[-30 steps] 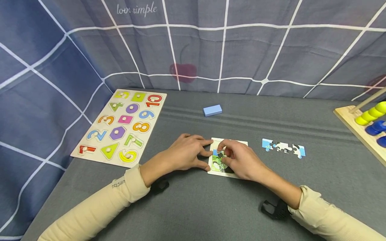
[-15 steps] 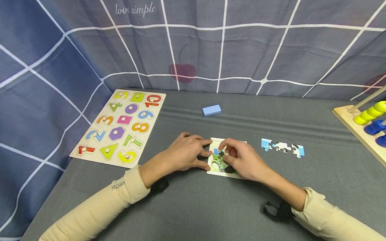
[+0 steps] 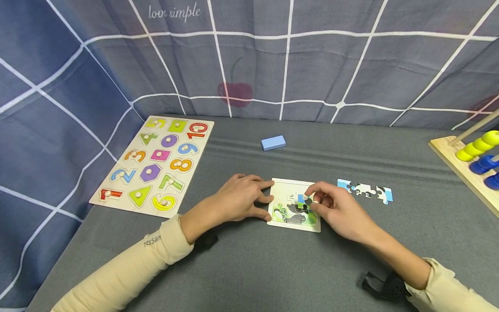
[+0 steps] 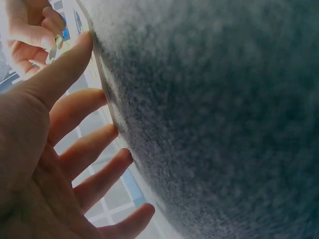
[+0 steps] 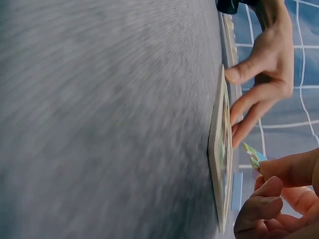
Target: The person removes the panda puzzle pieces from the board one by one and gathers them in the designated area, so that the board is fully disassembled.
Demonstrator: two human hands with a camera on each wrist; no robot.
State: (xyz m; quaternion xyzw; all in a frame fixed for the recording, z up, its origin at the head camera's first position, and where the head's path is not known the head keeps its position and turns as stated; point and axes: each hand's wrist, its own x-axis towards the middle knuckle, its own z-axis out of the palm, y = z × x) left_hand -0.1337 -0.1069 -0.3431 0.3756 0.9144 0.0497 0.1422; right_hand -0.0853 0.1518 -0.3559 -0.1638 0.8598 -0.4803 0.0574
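Observation:
A small puzzle tray (image 3: 283, 188) with a partly built green and black picture lies on the grey table. My left hand (image 3: 268, 199) rests flat beside it, thumb and fingertips against its left edge. The left wrist view shows those fingers (image 4: 84, 144) touching the tray's edge (image 4: 108, 107). My right hand (image 3: 310, 198) pinches a small blue and green puzzle piece (image 3: 303, 199) between thumb and forefinger, just above the tray's right half. In the right wrist view the piece (image 5: 253, 154) is held off the tray (image 5: 219, 144).
Three joined loose puzzle pieces (image 3: 364, 190) lie right of the tray. A number and shape peg board (image 3: 156, 162) is at the left and a blue block (image 3: 273, 142) behind the tray. A wooden bead frame (image 3: 473, 164) stands at the right edge, with a checked cloth backdrop behind.
My right hand has moved to the right across the tray with the piece pinched in it, uncovering the tray's picture. The left hand has stayed against the tray's left edge.

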